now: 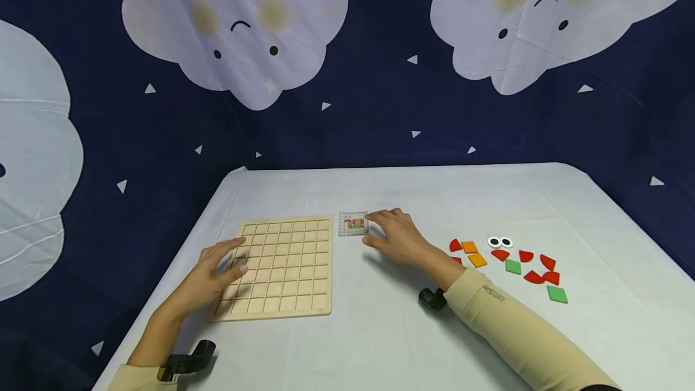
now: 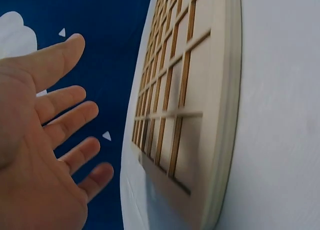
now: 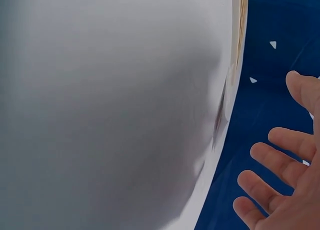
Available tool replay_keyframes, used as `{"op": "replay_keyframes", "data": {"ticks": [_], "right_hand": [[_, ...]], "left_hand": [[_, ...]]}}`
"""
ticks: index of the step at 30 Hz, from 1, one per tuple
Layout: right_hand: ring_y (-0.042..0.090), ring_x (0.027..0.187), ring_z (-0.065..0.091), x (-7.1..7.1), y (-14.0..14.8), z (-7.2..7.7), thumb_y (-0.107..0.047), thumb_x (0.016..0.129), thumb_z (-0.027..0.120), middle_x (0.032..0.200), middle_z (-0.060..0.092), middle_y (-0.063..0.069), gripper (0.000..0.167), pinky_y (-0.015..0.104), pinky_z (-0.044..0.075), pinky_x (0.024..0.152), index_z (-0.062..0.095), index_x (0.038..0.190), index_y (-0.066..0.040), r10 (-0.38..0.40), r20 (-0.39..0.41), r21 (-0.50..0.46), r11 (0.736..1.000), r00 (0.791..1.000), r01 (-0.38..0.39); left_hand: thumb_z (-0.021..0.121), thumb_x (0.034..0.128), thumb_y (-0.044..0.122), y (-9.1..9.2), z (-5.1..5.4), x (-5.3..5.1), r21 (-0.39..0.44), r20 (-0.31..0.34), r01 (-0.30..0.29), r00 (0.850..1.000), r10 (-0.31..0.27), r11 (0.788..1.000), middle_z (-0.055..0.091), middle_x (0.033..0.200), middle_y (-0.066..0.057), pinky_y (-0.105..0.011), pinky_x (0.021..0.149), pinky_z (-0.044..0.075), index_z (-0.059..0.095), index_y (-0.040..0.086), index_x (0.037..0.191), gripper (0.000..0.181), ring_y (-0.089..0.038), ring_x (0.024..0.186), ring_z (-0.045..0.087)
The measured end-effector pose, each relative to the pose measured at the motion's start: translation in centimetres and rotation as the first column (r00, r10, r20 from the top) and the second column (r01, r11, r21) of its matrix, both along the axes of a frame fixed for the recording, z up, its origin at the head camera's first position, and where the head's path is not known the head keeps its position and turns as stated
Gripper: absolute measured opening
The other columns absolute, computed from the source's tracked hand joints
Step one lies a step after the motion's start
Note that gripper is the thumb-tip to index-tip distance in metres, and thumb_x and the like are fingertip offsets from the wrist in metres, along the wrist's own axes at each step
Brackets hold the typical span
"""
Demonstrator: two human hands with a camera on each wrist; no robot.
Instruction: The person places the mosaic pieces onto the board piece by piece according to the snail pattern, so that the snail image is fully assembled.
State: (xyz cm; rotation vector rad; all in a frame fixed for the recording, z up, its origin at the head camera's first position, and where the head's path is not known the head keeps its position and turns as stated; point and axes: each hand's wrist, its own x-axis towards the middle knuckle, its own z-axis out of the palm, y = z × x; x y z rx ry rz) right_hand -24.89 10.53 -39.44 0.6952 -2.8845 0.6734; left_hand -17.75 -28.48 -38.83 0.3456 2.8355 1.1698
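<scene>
A light wooden grid board (image 1: 290,270) lies on the left part of the white table. Over its left edge hovers my left hand (image 1: 203,279), fingers spread and relaxed; in the left wrist view the hand (image 2: 50,125) is apart from the board (image 2: 220,90) and holds nothing. Just right of the board's top corner is a small pattern card (image 1: 353,224) printed with a coloured figure on a grid. My right hand (image 1: 399,237) is beside the card's right edge, its fingers extended; in the right wrist view that hand (image 3: 287,175) appears with nothing in it.
To the right lie several red quarter-round pieces (image 1: 525,256), orange squares (image 1: 469,247) and green squares (image 1: 557,294). Two white eye discs (image 1: 500,242) sit above them. A dark blue curtain (image 1: 380,131) with clouds hangs behind the table (image 1: 391,343).
</scene>
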Motion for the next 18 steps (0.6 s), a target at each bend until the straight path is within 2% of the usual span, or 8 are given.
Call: {"op": "replay_keyframes", "data": {"ticks": [6, 15, 18], "right_hand": [[0.031, 0.121, 0.048, -0.6, -0.7, 0.1, -0.04, 0.087, 0.063, 0.135, 0.056, 0.009, 0.055, 0.048, 0.035, 0.098, 0.053, 0.134, -0.012, -0.005, 0.023, -0.007, 1.0, 1.0, 0.005], [0.031, 0.118, 0.049, -1.8, -1.4, -0.3, -0.038, 0.088, 0.063, 0.133, 0.057, 0.009, 0.051, 0.048, 0.036, 0.097, 0.056, 0.131, -0.012, -0.002, 0.02, -0.025, 1.0, 1.0, 0.003], [0.032, 0.118, 0.049, -2.2, -1.7, -0.4, -0.036, 0.088, 0.064, 0.132, 0.058, 0.009, 0.049, 0.048, 0.036, 0.098, 0.057, 0.13, -0.012, 0.002, 0.028, -0.045, 0.999, 1.0, -0.001]], "left_hand": [[0.06, 0.0916, 0.031, -0.9, -0.1, -0.4, -0.026, -0.011, -0.015, 1.0, 0.015, 1.0, 0.029, 0.149, -0.017, -0.06, 0.089, 0.036, 0.035, 0.012, 0.146, 0.063, -0.042, 0.122, 0.03], [0.062, 0.0906, 0.028, -2.2, -1.0, -1.1, -0.02, -0.037, 0.043, 0.998, -0.043, 0.999, 0.031, 0.149, -0.021, -0.065, 0.093, 0.029, 0.038, 0.008, 0.144, 0.061, -0.04, 0.128, 0.022], [0.062, 0.0903, 0.026, -2.5, -1.2, -1.3, -0.014, -0.041, 0.05, 0.998, -0.05, 0.999, 0.032, 0.148, -0.021, -0.064, 0.093, 0.029, 0.039, 0.008, 0.143, 0.06, -0.038, 0.127, 0.023]]}}
